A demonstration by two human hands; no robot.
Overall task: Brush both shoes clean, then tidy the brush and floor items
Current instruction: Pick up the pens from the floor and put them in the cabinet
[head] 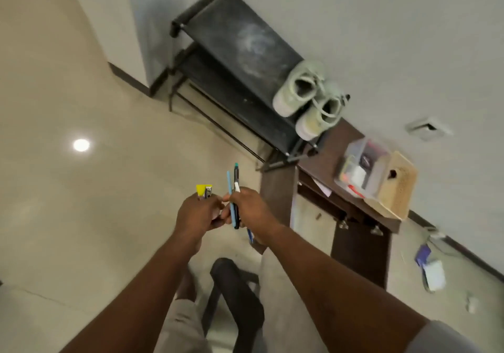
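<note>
Hands meet at mid-frame, arms outstretched: left hand [197, 213] grips a yellow item [204, 190], right hand [249, 208] clasps pens [234, 200]. Both shoes [309, 99] sit well beyond on the rack [231, 41].

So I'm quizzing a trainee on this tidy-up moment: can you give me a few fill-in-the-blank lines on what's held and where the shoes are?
1. The pair of pale sneakers sits on top of the black ____.
2. The right hand holds two ____.
3. The left hand holds a small item with a ____ top.

Missing words: shoe rack; pens; yellow
</note>
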